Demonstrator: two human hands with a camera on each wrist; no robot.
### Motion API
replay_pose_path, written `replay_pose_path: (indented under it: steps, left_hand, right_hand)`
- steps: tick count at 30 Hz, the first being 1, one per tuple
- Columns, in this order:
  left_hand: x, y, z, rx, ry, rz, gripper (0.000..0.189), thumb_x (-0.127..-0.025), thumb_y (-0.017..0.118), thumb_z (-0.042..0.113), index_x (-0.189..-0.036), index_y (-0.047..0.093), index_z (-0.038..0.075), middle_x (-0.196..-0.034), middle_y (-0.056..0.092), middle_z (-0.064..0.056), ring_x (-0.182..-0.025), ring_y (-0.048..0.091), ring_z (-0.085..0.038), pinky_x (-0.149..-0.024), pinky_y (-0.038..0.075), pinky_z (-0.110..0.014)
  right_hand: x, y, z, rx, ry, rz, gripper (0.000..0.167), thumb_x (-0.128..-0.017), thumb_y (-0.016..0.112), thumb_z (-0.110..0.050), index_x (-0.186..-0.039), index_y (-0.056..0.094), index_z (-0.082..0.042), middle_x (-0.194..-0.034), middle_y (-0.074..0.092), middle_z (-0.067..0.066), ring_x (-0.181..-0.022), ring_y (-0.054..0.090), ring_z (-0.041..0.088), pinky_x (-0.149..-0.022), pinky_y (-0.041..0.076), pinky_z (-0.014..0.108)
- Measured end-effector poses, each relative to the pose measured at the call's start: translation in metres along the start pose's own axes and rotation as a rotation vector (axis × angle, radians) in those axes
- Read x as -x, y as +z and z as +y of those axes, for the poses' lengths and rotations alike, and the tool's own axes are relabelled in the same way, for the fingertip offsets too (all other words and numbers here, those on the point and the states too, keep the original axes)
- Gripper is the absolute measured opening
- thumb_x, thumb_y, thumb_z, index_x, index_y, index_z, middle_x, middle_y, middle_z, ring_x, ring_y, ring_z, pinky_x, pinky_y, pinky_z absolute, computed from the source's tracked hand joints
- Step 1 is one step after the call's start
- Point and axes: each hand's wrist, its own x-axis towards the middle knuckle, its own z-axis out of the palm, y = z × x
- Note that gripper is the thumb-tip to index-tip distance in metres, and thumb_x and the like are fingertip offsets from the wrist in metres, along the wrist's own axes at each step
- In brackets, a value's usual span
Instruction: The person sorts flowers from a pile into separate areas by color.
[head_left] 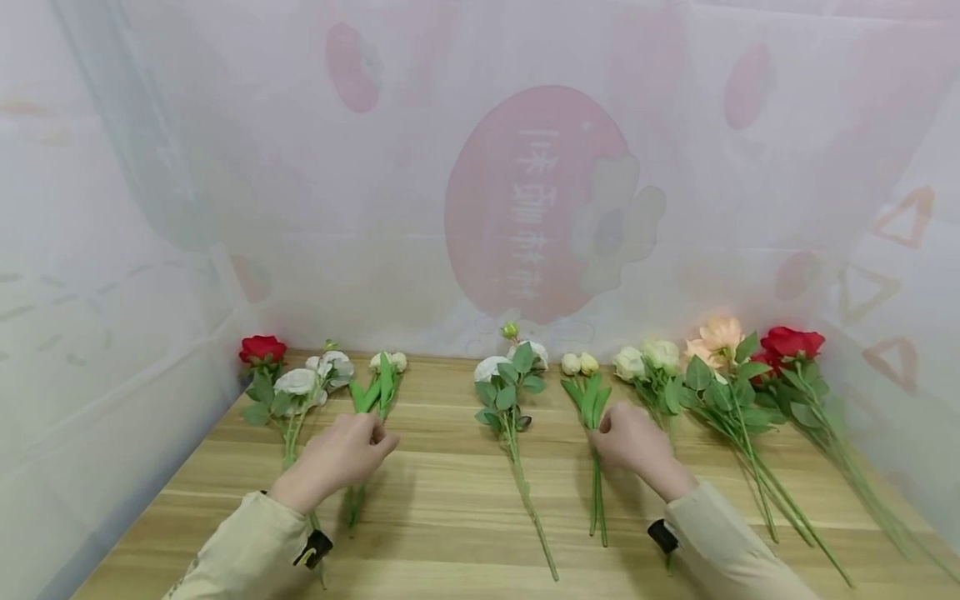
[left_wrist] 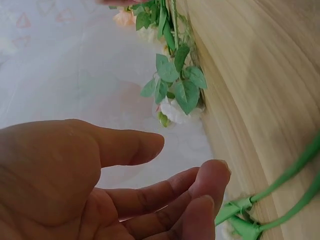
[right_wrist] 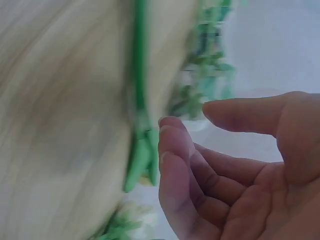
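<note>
My left hand (head_left: 347, 452) is above the stems of a pair of white tulips (head_left: 387, 363). In the left wrist view its thumb and loosely bent fingers stand apart with nothing between them, and green tulip stems (left_wrist: 287, 175) lie beyond the fingertips. Beside the stems of a second pair of pale tulips (head_left: 580, 364) is my right hand (head_left: 636, 442). The right wrist view shows a gap between its thumb and curved fingers, which hold nothing; a blurred green stem (right_wrist: 140, 70) runs close by the fingertips. Between both hands lies a stem with white flowers (head_left: 491, 368) and green leaves.
At the left of the wooden table (head_left: 450, 533) lie a red rose (head_left: 262, 348) and white blooms (head_left: 297, 381). Cream flowers (head_left: 660, 356), peach flowers (head_left: 720, 335) and red roses (head_left: 792, 342) lie at the right. A printed cloth (head_left: 360, 200) hangs behind and at both sides.
</note>
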Motion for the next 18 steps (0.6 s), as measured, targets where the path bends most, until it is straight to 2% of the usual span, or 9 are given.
replay_pose_path:
  steps: [3,5,10,13,18]
  left_hand:
    - [-0.002,-0.003,-0.006,-0.021,-0.012,0.009,0.043,-0.097,0.061,0.026,-0.061,0.041,0.015,-0.051,0.028,0.005,-0.045,0.024,-0.009,-0.044,0.019,-0.024]
    - [-0.002,-0.005,-0.010,-0.027,-0.020,0.006,0.046,-0.097,0.061,0.026,-0.058,0.039,0.015,-0.050,0.027,0.006,-0.044,0.023,-0.008,-0.043,0.019,-0.024]
    - [-0.004,-0.006,-0.019,-0.038,-0.050,-0.015,0.049,-0.095,0.062,0.024,-0.053,0.038,0.017,-0.047,0.026,0.007,-0.042,0.024,-0.007,-0.041,0.020,-0.022]
    - [-0.006,-0.007,-0.026,-0.050,-0.086,-0.033,0.045,-0.094,0.062,0.020,-0.054,0.041,0.015,-0.048,0.030,0.006,-0.041,0.028,-0.007,-0.039,0.023,-0.022]
    - [-0.008,-0.007,-0.036,-0.076,-0.124,-0.066,0.040,-0.095,0.063,0.020,-0.060,0.047,0.010,-0.048,0.037,0.003,-0.041,0.036,-0.009,-0.040,0.031,-0.024]
  right_hand:
    - [0.011,-0.007,-0.006,-0.069,-0.035,0.018,0.021,-0.093,0.067,-0.018,-0.077,0.068,-0.006,-0.058,0.053,-0.002,-0.046,0.044,0.012,-0.044,0.038,0.028]
    - [0.018,-0.010,-0.010,-0.130,-0.064,0.019,0.017,-0.094,0.067,-0.018,-0.094,0.072,-0.002,-0.066,0.063,0.003,-0.052,0.056,0.018,-0.049,0.045,0.033]
    - [0.032,-0.016,-0.016,-0.260,-0.124,-0.030,0.017,-0.095,0.067,-0.019,-0.096,0.073,-0.003,-0.064,0.063,0.001,-0.055,0.061,0.024,-0.050,0.048,0.034]
    - [0.036,-0.017,-0.020,-0.287,-0.164,-0.071,0.018,-0.096,0.066,-0.019,-0.097,0.073,-0.002,-0.064,0.063,-0.001,-0.054,0.060,0.024,-0.051,0.049,0.034]
    - [0.040,-0.017,-0.025,-0.316,-0.182,-0.120,0.016,-0.096,0.065,-0.017,-0.097,0.072,-0.003,-0.064,0.062,0.001,-0.053,0.057,0.022,-0.052,0.049,0.035]
